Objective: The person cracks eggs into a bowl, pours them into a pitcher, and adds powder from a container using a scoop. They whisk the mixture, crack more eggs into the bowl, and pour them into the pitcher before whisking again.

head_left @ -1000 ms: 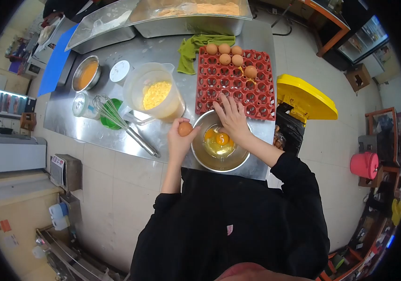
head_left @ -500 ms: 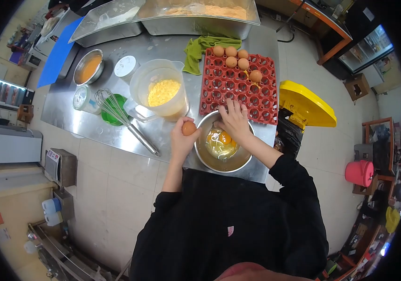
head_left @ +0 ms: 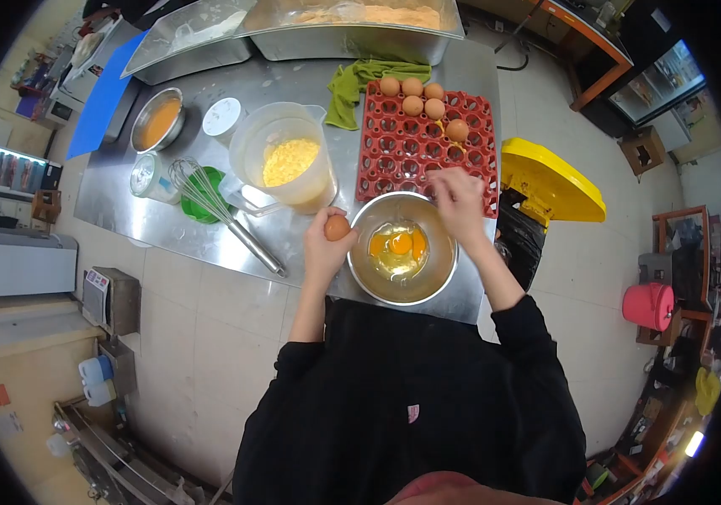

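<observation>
My left hand (head_left: 323, 251) is wrapped round a brown egg (head_left: 337, 227) just left of the steel bowl (head_left: 360, 273). Cracked eggs with orange yolks (head_left: 401, 244) and clear white lie in the bowl's bottom. Over the bowl's upper right rim, my right hand (head_left: 461, 206) has its fingers bent and drawn together; whatever they hold, if anything, is hidden. Behind that hand lies the red egg tray (head_left: 390, 156), with several whole eggs (head_left: 412, 105) in its far rows and some spilled yolk on it.
Left of the tray stands a clear plastic jug (head_left: 251, 139) with yellow contents. A whisk (head_left: 247, 240) rests across a green bowl (head_left: 196, 206). A green cloth (head_left: 348, 88) and steel bins (head_left: 352, 46) are at the back. A yellow lid (head_left: 558, 185) sticks out beyond the table's right edge.
My right hand has moved right, from over the bowl to its right rim, and its spread fingers have drawn together. The left hand still holds the egg in nearly the same place.
</observation>
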